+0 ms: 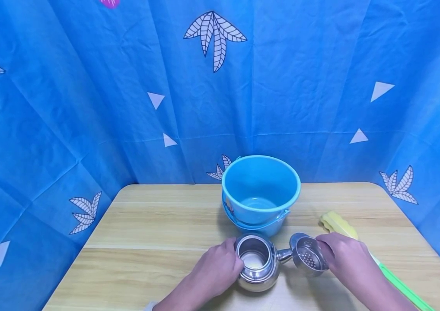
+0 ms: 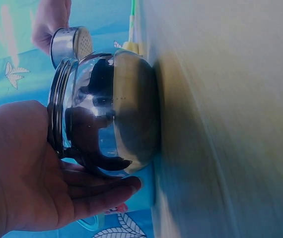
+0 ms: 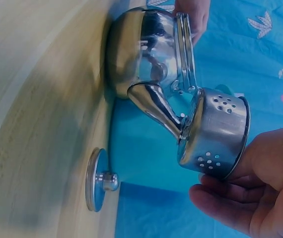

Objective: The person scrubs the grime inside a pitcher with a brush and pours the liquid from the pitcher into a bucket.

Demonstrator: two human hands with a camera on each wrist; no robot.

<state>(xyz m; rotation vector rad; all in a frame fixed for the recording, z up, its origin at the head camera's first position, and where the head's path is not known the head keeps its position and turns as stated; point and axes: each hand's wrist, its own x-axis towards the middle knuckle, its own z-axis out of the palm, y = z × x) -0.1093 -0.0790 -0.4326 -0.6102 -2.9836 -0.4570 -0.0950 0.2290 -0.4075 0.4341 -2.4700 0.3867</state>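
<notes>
A shiny steel teapot (image 1: 256, 280) stands on the table with its mouth uncovered and its spout toward the right. My left hand (image 1: 220, 265) grips it on the left side, thumb near the rim and fingers around the far side. In the left wrist view, those fingers (image 2: 106, 196) lie along the pot's body. My right hand (image 1: 342, 255) pinches the edge of a perforated steel strainer basket (image 3: 221, 134), raised above the table beside the spout tip. A round steel lid with a knob (image 3: 99, 179) rests on the table, partly hidden behind the strainer in the head view.
Behind the teapot stands a light blue bucket (image 1: 260, 220) with its handle lowered. To the right lies a brush with a yellow sponge head (image 1: 338, 224) and green handle (image 1: 403, 289), partly covered by my right arm. Blue patterned cloth (image 1: 301, 86) surrounds the wooden table (image 1: 157, 224).
</notes>
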